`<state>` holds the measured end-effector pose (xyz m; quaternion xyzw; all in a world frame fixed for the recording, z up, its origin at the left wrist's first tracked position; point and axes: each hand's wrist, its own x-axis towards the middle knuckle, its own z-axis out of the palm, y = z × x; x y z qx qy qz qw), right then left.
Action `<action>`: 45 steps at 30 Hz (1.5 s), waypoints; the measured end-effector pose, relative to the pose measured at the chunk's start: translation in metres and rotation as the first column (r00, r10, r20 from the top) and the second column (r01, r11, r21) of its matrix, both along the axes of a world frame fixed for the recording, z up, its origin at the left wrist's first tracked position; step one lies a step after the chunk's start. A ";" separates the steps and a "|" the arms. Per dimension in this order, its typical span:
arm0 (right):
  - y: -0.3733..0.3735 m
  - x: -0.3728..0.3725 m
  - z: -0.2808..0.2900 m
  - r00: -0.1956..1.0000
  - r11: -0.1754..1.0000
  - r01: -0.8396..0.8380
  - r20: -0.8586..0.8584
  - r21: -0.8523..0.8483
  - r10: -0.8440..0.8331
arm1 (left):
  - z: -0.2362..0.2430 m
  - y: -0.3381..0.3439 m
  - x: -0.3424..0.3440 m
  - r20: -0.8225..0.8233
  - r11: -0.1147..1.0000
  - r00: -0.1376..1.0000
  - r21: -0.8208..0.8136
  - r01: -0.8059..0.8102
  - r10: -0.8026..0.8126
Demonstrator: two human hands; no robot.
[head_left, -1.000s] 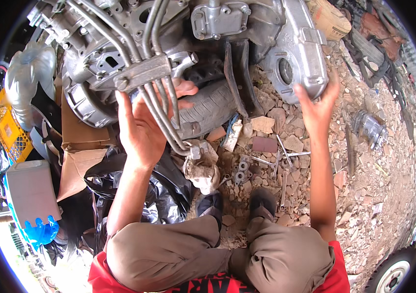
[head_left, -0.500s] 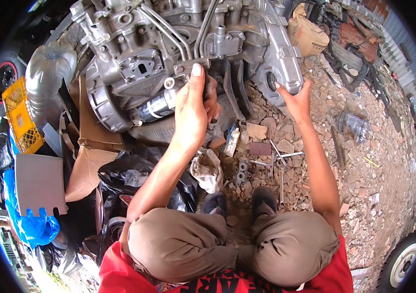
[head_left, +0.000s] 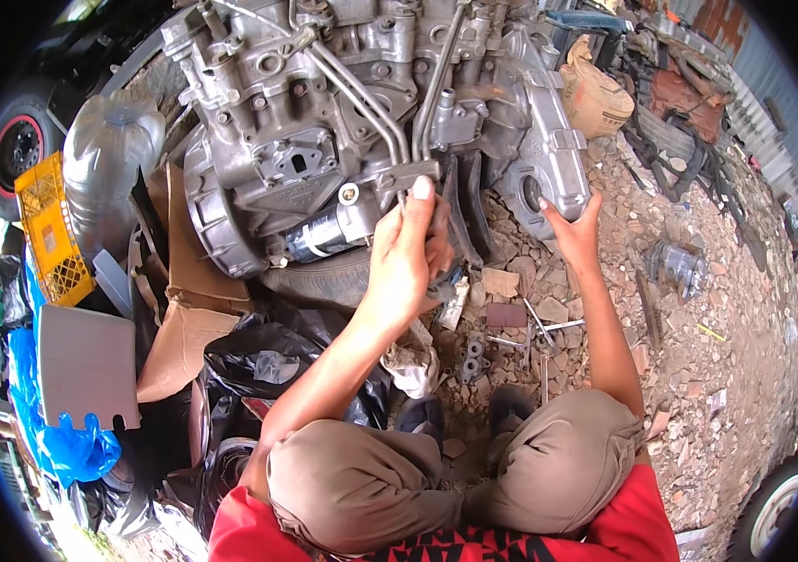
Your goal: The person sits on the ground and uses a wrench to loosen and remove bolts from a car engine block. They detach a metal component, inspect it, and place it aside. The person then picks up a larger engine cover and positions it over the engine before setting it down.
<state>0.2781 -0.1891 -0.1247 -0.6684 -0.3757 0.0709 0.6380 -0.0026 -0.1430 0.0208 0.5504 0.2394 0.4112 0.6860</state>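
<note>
Both hands on a grey engine block laid on its side, left on the pipe bracket, right on the end cover.

The engine block (head_left: 324,140) rests on a worn tyre (head_left: 324,276) over rubble ground (head_left: 699,375), cardboard (head_left: 184,309) and black bags at its left. Left hand (head_left: 404,258) reaches up and forward, fingers closed about the bracket (head_left: 408,175) where the metal pipes (head_left: 371,103) end; the pipes run away from it, up and leftward. Right hand (head_left: 572,234), open and flat, presses the timing cover (head_left: 549,159) at the block's right end. Left hand sits nearer the pipes. Loose wrenches (head_left: 539,332) lie between the knees and the block; working room is tight.
</note>
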 end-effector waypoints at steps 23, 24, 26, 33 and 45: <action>0.008 0.005 -0.005 0.988 0.991 0.000 0.155 0.135 -0.021 | -0.014 0.002 0.008 -0.039 0.965 0.980 0.184 -0.184 0.195; 0.013 -0.012 -0.007 0.996 0.995 -0.015 0.087 0.102 0.006 | -0.023 0.015 -0.003 -0.053 0.957 0.983 0.242 -0.159 0.177; 0.001 -0.002 0.001 1.000 1.000 -0.006 0.011 0.015 0.006 | -0.002 -0.005 0.003 -0.094 0.986 0.986 0.098 -0.131 0.140; 0.001 0.000 0.000 0.996 0.997 -0.065 0.064 0.033 0.063 | -0.014 0.005 -0.002 -0.042 0.987 0.995 0.138 -0.085 0.091; -0.012 0.059 0.085 0.963 0.702 -0.177 0.025 -0.690 0.268 | -0.010 -0.004 0.005 0.062 0.990 0.990 0.054 -0.128 0.124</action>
